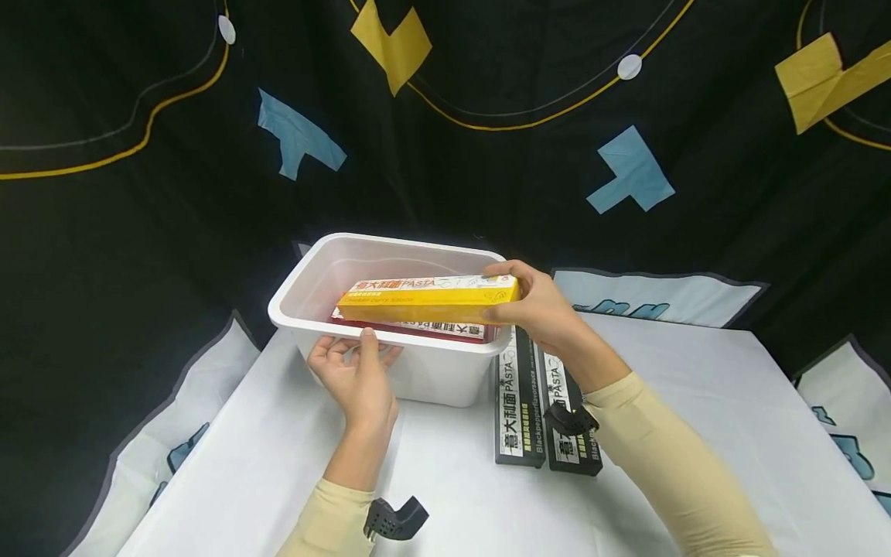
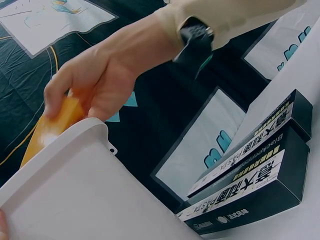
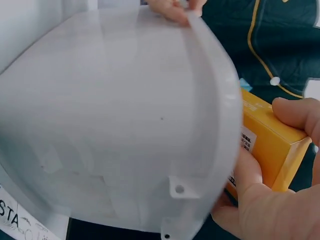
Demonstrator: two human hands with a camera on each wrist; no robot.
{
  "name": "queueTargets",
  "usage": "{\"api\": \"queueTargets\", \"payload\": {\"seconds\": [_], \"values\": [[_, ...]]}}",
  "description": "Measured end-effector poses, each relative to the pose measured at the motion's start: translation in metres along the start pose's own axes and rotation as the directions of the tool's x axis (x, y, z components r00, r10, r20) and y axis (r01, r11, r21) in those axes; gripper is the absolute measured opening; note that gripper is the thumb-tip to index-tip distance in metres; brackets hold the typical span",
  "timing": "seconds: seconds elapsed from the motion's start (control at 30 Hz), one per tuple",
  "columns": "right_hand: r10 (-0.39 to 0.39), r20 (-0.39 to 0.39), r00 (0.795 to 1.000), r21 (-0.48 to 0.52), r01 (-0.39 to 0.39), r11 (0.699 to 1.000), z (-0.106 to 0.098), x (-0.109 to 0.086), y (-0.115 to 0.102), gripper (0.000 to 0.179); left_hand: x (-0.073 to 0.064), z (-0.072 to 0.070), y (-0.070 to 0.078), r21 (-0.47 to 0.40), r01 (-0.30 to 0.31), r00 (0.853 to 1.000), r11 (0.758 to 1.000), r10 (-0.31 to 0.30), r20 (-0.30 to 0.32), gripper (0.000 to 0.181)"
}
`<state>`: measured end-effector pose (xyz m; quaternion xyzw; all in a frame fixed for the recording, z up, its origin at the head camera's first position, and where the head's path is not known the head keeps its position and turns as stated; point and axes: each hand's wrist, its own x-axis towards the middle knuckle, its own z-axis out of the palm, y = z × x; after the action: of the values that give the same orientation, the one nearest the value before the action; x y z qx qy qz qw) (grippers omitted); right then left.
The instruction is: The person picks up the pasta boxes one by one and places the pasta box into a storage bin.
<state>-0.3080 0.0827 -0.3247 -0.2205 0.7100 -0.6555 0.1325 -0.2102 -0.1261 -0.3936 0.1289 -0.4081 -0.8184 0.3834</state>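
My right hand [image 1: 532, 305] grips the right end of a yellow pasta box [image 1: 418, 302] with a white top, thumb on the near side and fingers over the far side. The box lies lengthwise over the opening of a white plastic bin [image 1: 431, 371]. Beneath it in the bin shows a red pasta box [image 1: 445, 333] with a white printed face. With its thumb over the near rim and fingers under it, my left hand [image 1: 358, 375] holds the bin. In the right wrist view the yellow box [image 3: 275, 137] sits between thumb and fingers, partly hidden by the bin wall.
Two black pasta boxes [image 1: 518, 418] lie side by side on the white table [image 1: 668, 387], right of the bin and partly under my right forearm. A black cloth [image 1: 452, 178] with blue and yellow shapes hangs behind the table.
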Motion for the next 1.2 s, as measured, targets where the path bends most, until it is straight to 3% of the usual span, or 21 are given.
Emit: {"api": "queueTargets", "payload": {"seconds": [0.4,0.57,0.67,0.77,0.83,0.93,1.07,1.2], "values": [[0.113,-0.005,0.994,-0.218,-0.112,0.97,0.018,0.044,0.003,0.067,-0.003,-0.001,0.0,0.0,0.014,1.0,1.0,-0.014,0.014,0.05],[0.168,-0.011,0.986,-0.248,-0.165,0.955,0.019,0.057,0.002,0.069,-0.002,-0.001,0.0,0.015,0.001,1.0,1.0,-0.001,0.031,0.053],[0.195,-0.025,0.98,-0.291,-0.194,0.937,0.02,0.063,0.004,0.07,-0.002,-0.002,0.0,0.021,0.001,1.0,1.0,-0.001,0.031,0.053],[0.197,-0.051,0.979,-0.398,-0.201,0.895,0.022,0.068,0.004,0.071,-0.002,-0.002,0.001,0.027,0.007,1.0,1.0,-0.007,0.025,0.053],[0.184,-0.061,0.981,-0.483,-0.191,0.854,0.024,0.069,0.003,0.07,-0.002,-0.002,0.001,0.03,0.01,1.0,1.0,-0.01,0.019,0.053],[0.135,-0.067,0.989,-0.622,-0.147,0.769,0.029,0.07,0.002,0.065,-0.002,-0.001,0.001,0.025,0.01,1.0,1.0,-0.01,0.015,0.052],[0.041,-0.048,0.998,-0.798,-0.063,0.6,0.037,0.071,0.003,0.048,-0.002,0.0,0.001,0.017,0.008,1.0,1.0,-0.009,0.012,0.05],[-0.001,-0.032,0.999,-0.899,-0.029,0.437,0.044,0.074,0.007,0.043,-0.003,0.0,0.001,0.017,0.004,1.0,1.0,-0.005,0.014,0.05]]}}
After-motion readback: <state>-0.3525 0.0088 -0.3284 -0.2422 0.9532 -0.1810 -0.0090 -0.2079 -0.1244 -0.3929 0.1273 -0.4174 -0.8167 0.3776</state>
